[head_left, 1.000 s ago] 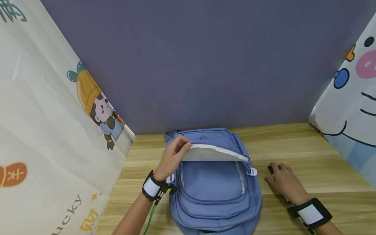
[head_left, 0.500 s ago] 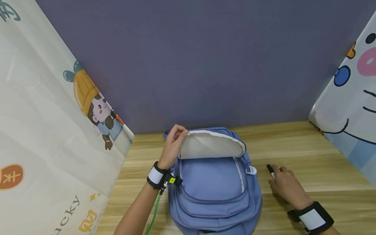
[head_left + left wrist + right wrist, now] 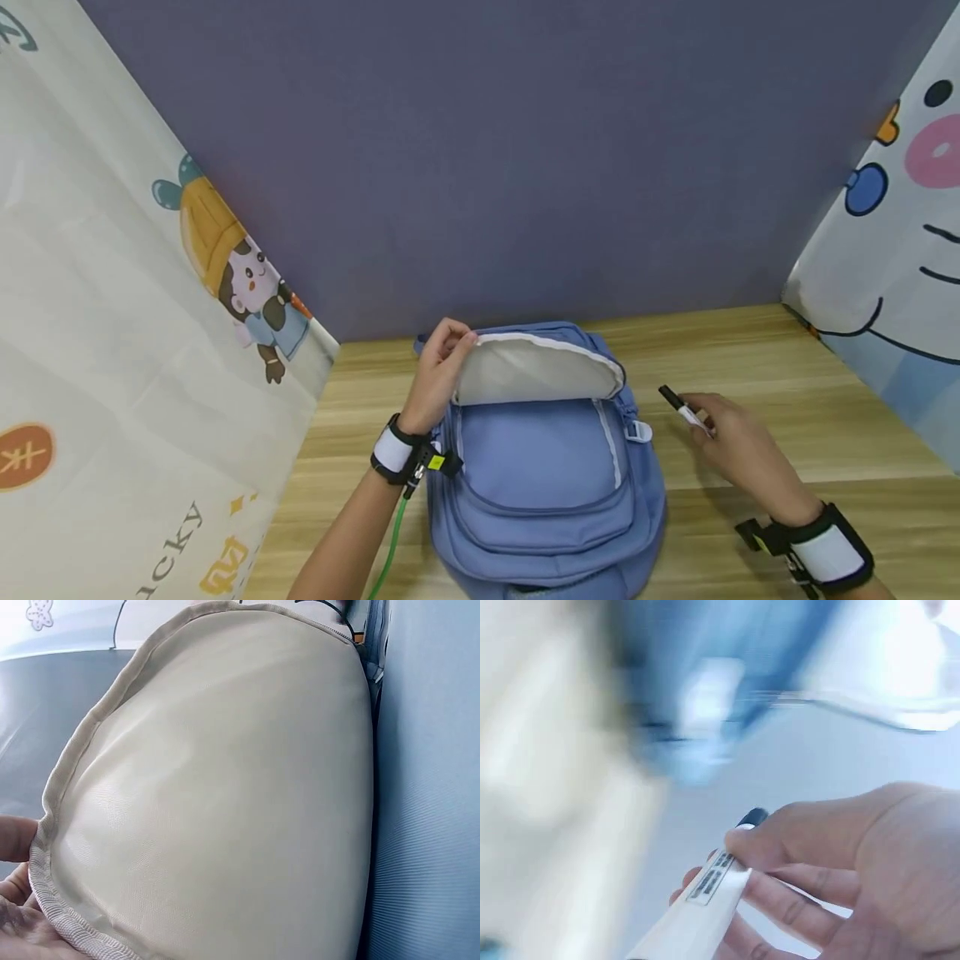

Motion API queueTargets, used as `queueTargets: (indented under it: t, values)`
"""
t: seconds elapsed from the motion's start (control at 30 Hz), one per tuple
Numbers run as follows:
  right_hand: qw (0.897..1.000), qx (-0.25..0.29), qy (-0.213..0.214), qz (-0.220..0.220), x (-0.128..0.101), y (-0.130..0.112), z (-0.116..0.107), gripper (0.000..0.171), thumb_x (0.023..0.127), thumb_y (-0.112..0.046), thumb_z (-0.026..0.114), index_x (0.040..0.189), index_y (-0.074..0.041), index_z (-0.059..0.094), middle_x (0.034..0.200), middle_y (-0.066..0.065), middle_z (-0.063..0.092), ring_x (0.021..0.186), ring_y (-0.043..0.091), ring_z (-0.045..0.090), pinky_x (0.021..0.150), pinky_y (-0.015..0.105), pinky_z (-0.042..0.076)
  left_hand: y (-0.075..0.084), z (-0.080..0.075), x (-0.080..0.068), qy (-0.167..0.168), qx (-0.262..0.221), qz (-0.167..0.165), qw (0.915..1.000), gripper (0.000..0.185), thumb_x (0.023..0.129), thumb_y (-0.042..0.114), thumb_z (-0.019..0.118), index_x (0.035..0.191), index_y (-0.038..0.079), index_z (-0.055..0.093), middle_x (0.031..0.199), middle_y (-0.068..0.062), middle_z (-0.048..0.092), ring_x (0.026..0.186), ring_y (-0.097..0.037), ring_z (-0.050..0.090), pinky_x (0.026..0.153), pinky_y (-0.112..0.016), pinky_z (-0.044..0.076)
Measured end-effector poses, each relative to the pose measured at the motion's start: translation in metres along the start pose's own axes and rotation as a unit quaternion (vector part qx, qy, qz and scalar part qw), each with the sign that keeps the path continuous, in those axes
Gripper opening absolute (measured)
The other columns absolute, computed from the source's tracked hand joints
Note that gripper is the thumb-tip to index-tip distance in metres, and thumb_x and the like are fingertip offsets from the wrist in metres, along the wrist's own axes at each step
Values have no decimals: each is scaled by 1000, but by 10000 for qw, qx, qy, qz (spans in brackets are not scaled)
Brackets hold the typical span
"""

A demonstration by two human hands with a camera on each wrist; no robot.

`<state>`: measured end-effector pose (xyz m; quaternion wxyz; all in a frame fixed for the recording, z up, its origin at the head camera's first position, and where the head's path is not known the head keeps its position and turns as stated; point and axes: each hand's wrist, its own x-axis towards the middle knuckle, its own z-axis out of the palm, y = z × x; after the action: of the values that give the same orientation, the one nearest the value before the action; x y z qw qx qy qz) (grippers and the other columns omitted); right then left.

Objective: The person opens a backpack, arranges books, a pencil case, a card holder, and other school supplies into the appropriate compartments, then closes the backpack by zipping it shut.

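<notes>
On the wooden table [image 3: 750, 367], against the purple wall [image 3: 525, 167], a blue backpack [image 3: 547, 500] lies flat with its top flap [image 3: 536, 371] folded back, pale lining showing. At the flap's left edge, the left hand [image 3: 438, 375] pinches the rim between thumb and curled fingers, holding it raised (the wrist view shows only fingertips against the seam). Just right of the backpack, clear of the table, the right hand [image 3: 731, 442] grips a white marker [image 3: 684, 408] with a black cap, fingers curled round its barrel, cap pointing toward the bag.
</notes>
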<state>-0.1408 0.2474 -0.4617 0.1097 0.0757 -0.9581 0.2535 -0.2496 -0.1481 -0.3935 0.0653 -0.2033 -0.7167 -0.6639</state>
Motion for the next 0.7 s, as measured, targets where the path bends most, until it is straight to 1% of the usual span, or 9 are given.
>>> queueTargets:
  t: [0.1,0.2,0.27,0.33,0.43,0.5,0.53,0.6,0.7]
  values:
    - [9966,191,466,-659,6,-33,-25,49,90,6,78,136,1,66,113,16,71,83,14,66,63,27,53,1,-2,-1,60,28,-5,10000,15,111,16,57,114,2,59,98,1,64,87,-14,53,77,-27,38]
    - [9862,308,886,-1367,10,-72,-47,57,87,6,82,139,-11,68,116,4,73,86,3,63,66,20,50,2,-2,0,92,93,23,9999,15,111,17,58,114,2,60,99,-1,65,89,-15,55,79,-28,40]
    - [9773,445,972,-1828,11,-96,-54,62,85,7,84,140,-17,68,118,-1,73,87,0,61,67,16,47,3,-2,1,91,149,33,9998,15,111,17,58,114,3,60,99,-2,65,90,-15,57,79,-28,40]
    - [9663,713,881,-2311,14,-117,-54,67,82,10,84,141,-18,68,124,-1,74,92,3,63,70,16,47,4,-1,1,56,180,42,9998,15,111,18,58,114,3,60,98,-2,65,89,-15,56,78,-28,40]
    - [9486,896,483,-2998,21,-139,-35,66,83,8,84,141,-17,68,126,-1,73,100,8,67,77,19,52,5,0,0,-12,219,33,9998,14,111,17,58,114,4,60,97,-2,64,84,-16,52,76,-28,38]
    - [9390,829,180,-3333,27,-148,-14,61,85,5,84,140,-17,69,126,-2,72,107,12,69,81,24,56,5,1,-1,-42,233,27,9997,14,111,17,58,114,4,60,96,-2,64,83,-16,53,75,-28,38]
    - [9351,727,68,-3467,30,-152,-2,58,87,3,84,139,-17,69,125,-3,73,107,13,69,81,26,57,5,1,-1,-50,252,31,9997,14,111,17,58,114,4,60,96,-2,64,83,-15,53,75,-28,38]
    - [9309,445,-136,-3622,37,-157,23,52,90,-2,83,138,-18,70,123,-3,73,104,12,68,81,28,58,5,2,-2,-59,269,36,9996,14,111,17,58,114,4,60,97,-3,65,84,-15,55,75,-28,39]
    - [9256,144,-352,-3766,47,-160,57,45,93,-2,80,135,-17,72,119,-3,73,102,12,66,82,29,58,5,1,-3,-78,309,33,9995,14,111,18,58,114,5,60,98,-6,65,85,-15,56,76,-28,40]
